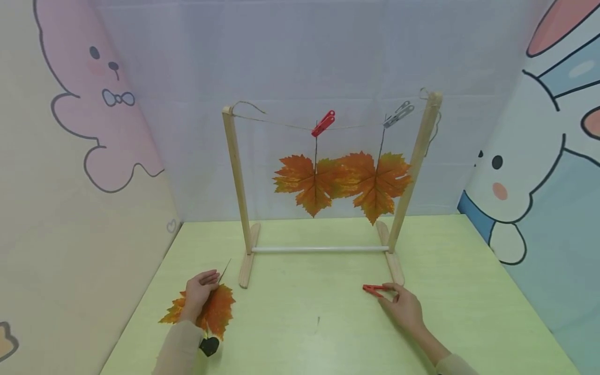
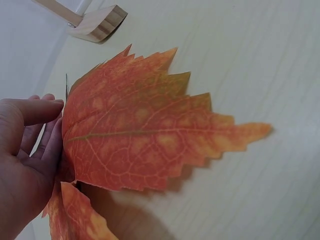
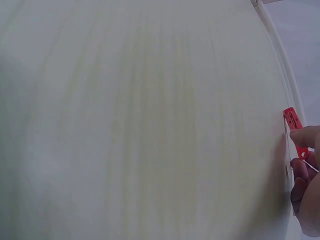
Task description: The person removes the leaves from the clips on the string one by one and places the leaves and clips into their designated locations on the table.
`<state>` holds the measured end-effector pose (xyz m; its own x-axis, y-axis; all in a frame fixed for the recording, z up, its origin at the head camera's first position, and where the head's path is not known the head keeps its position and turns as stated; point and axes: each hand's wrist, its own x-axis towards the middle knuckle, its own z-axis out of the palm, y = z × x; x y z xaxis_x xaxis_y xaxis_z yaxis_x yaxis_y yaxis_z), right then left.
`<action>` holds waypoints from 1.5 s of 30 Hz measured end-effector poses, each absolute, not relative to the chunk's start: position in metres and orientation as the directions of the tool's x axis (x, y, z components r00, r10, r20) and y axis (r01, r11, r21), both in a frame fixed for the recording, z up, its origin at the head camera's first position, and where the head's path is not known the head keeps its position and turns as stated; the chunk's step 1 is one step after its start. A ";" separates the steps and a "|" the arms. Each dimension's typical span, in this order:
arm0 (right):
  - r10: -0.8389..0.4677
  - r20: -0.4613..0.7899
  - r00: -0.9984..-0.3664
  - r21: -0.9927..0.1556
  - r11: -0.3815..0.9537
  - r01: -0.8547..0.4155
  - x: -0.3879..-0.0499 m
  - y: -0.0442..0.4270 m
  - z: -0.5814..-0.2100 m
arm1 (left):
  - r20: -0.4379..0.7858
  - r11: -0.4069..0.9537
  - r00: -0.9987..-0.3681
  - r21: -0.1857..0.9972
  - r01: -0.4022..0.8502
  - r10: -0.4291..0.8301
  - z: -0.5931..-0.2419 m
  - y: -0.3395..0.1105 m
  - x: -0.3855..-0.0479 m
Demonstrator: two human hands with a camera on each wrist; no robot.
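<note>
My left hand [image 1: 199,297] grips an orange-red leaf [image 1: 219,312] low over the left of the table, its thin dark stem pointing up past the fingers. Thumb and fingers of this hand [image 2: 32,155] meet at the near edge of the leaf [image 2: 140,132] in the left wrist view. Between thumb and fingertips, my right hand [image 1: 405,310] pinches a red clothespin [image 1: 373,289], its tip pointing left. The right wrist view has the same clothespin [image 3: 292,118] in the hand [image 3: 309,195] at its right edge.
A wooden frame [image 1: 238,182] stands at the back with a white crossbar [image 1: 319,249] and a string. Red [image 1: 323,123] and grey [image 1: 398,114] clothespins hold two leaves [image 1: 314,182] [image 1: 376,182] there. A black object [image 1: 209,346] lies by the left sleeve.
</note>
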<state>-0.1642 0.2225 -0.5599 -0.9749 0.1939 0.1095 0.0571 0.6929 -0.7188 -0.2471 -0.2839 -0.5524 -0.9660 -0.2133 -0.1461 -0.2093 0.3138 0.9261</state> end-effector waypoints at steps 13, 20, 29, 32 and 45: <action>0.173 0.150 -0.973 -0.693 0.721 0.022 -0.165 0.222 -0.560 | -0.132 0.339 -0.964 0.918 -0.206 -0.229 -0.551 -0.285 -0.251; 0.180 0.158 -0.971 -0.678 0.735 0.026 -0.165 0.222 -0.560 | -0.123 0.317 -0.962 0.927 -0.200 -0.244 -0.545 -0.289 -0.253; 0.181 0.151 -0.972 -0.669 0.742 0.035 -0.166 0.222 -0.557 | -0.116 0.306 -0.969 0.935 -0.181 -0.220 -0.539 -0.290 -0.252; 0.179 0.126 -0.976 -0.668 0.743 0.050 -0.166 0.222 -0.557 | -0.119 0.302 -0.972 0.937 -0.177 -0.202 -0.536 -0.288 -0.254; 0.167 0.104 -0.980 -0.670 0.740 0.054 -0.169 0.224 -0.552 | -0.084 0.301 -0.989 0.946 -0.116 -0.118 -0.518 -0.274 -0.266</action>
<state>-0.1686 0.2236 -0.5522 -0.9805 0.1667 0.1045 0.0544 0.7401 -0.6703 -0.2658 -0.2741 -0.5181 -0.9894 -0.1183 -0.0840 -0.1164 0.3010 0.9465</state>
